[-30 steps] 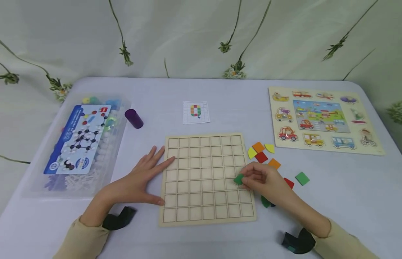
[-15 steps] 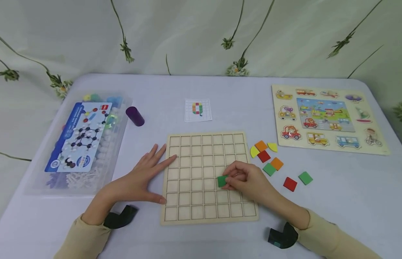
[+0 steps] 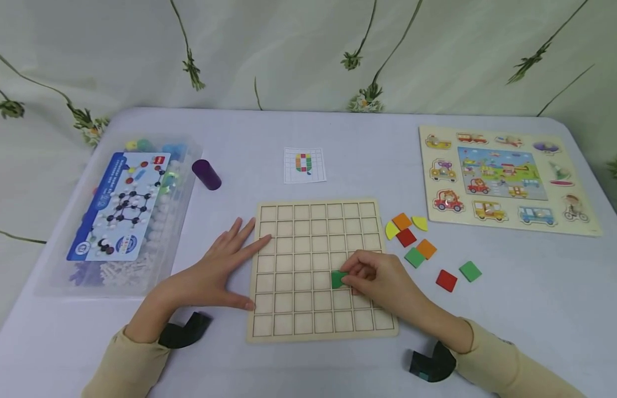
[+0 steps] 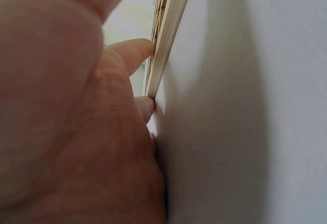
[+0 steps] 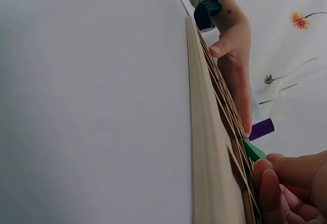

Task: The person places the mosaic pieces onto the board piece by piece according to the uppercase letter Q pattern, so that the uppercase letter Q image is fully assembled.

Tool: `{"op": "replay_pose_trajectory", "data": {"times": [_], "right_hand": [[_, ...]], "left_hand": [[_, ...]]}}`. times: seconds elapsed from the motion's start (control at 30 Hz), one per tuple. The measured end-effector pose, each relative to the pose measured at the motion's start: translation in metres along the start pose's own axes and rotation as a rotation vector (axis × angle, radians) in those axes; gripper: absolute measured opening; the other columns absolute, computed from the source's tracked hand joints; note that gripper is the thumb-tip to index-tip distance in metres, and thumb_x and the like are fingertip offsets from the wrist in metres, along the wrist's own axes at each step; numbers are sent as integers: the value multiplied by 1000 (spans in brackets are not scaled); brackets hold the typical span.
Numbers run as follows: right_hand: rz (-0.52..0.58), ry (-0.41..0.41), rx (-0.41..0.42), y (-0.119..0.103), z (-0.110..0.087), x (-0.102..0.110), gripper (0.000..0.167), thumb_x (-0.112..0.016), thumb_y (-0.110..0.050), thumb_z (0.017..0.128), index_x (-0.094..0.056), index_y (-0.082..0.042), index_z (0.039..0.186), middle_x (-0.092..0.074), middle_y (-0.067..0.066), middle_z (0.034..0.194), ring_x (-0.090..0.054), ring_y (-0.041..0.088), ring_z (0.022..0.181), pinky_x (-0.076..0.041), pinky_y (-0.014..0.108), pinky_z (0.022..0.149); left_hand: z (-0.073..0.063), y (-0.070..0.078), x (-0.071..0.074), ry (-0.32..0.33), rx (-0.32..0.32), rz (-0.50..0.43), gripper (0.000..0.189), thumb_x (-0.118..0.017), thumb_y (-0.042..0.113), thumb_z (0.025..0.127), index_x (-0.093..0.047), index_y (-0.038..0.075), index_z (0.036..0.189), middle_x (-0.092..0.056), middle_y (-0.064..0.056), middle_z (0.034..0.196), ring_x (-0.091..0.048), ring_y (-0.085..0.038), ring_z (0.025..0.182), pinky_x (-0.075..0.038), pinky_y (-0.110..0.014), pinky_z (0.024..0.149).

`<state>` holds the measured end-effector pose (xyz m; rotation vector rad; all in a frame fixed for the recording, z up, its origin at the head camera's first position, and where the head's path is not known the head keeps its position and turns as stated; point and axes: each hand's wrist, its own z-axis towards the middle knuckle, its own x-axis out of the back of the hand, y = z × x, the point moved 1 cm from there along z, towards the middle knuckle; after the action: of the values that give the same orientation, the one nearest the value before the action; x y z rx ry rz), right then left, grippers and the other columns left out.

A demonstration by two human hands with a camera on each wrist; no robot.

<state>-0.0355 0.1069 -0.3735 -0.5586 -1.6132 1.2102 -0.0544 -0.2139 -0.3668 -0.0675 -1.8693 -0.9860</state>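
A square wooden grid board (image 3: pixel 283 298) lies in the middle of the table. My left hand (image 3: pixel 214 276) rests beside its left edge with the fingers spread, thumb and fingertips touching the board; the left wrist view shows the palm (image 4: pixel 92 132) close to the board's edge (image 4: pixel 171 27). My right hand (image 3: pixel 383 276) is over the right part of the grid. Its thumb and fingers pinch a small flat green tile (image 3: pixel 337 279) at a cell right of the centre. In the right wrist view the green tile (image 5: pixel 254 151) is tilted against the grid. Fingers partly hide its outline.
Right of the board lie several loose tiles, among them a red square (image 3: pixel 446 281) and a green square (image 3: pixel 470 271). A picture card (image 3: pixel 305 166) and a purple cylinder (image 3: pixel 206 174) lie beyond it. A clear box (image 3: pixel 161 243) stands left, a vehicle puzzle (image 3: pixel 507 221) back right.
My right hand has moved left over the grid with the green tile, then kept nearly to one cell, the tile now turned slightly. My left hand has stayed at the board's edge.
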Motion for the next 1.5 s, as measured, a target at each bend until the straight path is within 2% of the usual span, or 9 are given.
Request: {"op": "replay_pose_trajectory", "data": {"times": [0.23, 0.43, 0.63, 0.77, 0.9, 1.0, 1.13, 1.33, 1.5], "right_hand": [[-5, -8, 3, -1, 2, 1, 13, -73, -1, 80, -69, -8, 91, -60, -6, 68, -57, 8, 55, -51, 25, 54], [-29, -1, -3, -2, 3, 3, 14, -71, -1, 82, -70, -8, 94, -61, -7, 69, -58, 8, 58, -51, 25, 57], [-11, -27, -13, -5, 4, 11, 24, -71, -4, 83, -67, -6, 106, -62, -6, 75, -59, 10, 62, -51, 24, 59], [84, 16, -37, -3, -2, 35, 26, -68, -3, 85, -64, -2, 111, -64, 2, 83, -62, 16, 69, -52, 25, 62], [162, 122, -74, 6, -14, 70, 25, -63, -2, 88, -60, 6, 112, -64, 14, 89, -65, 21, 77, -53, 28, 69], [132, 206, -138, 13, -27, 95, 28, -61, -7, 91, -58, 6, 116, -63, 13, 94, -65, 19, 81, -53, 26, 71], [21, 287, -203, 25, -49, 122, 29, -58, -12, 94, -58, -1, 120, -64, 7, 96, -63, 13, 82, -51, 19, 71], [-44, 267, -293, 55, -79, 150, 29, -58, -14, 94, -59, -5, 122, -65, -12, 102, -61, 5, 83, -48, 15, 69], [-77, 223, -334, 73, -96, 158, 32, -61, -13, 92, -59, -4, 123, -61, -22, 106, -59, 6, 81, -44, 12, 70]], "left_hand": [[1, 1, 1, 1, -5, -2, 111, -79, 54, 64, -17, 23, 151, 9, -10, 155, 18, -31, 137, 4, -52, 106], [1, 0, 2, 2, -5, -6, 111, -79, 54, 64, -17, 24, 151, 9, -11, 155, 19, -31, 137, 4, -54, 106], [-2, -2, 0, 8, 2, -17, 111, -79, 55, 64, -17, 23, 151, 9, -11, 155, 19, -31, 137, 4, -55, 106], [-5, -1, -2, 11, 4, -27, 111, -78, 56, 65, -17, 23, 151, 9, -11, 155, 19, -32, 136, 4, -56, 105], [-5, -1, -2, 13, 4, -24, 111, -78, 56, 65, -17, 23, 151, 9, -11, 155, 19, -32, 136, 5, -55, 105], [-5, -1, -1, 14, 3, -20, 111, -78, 56, 65, -16, 23, 151, 9, -11, 155, 19, -31, 136, 5, -54, 106], [-5, -1, -1, 13, 6, -14, 111, -77, 57, 65, -16, 23, 151, 9, -10, 155, 19, -30, 137, 5, -53, 106], [-3, -1, 0, 9, 7, -8, 111, -77, 57, 65, -16, 24, 151, 9, -10, 155, 19, -30, 137, 5, -53, 106], [-1, 0, 0, -4, 3, -23, 110, -76, 58, 65, -16, 23, 151, 9, -10, 155, 20, -30, 136, 6, -53, 106]]}}
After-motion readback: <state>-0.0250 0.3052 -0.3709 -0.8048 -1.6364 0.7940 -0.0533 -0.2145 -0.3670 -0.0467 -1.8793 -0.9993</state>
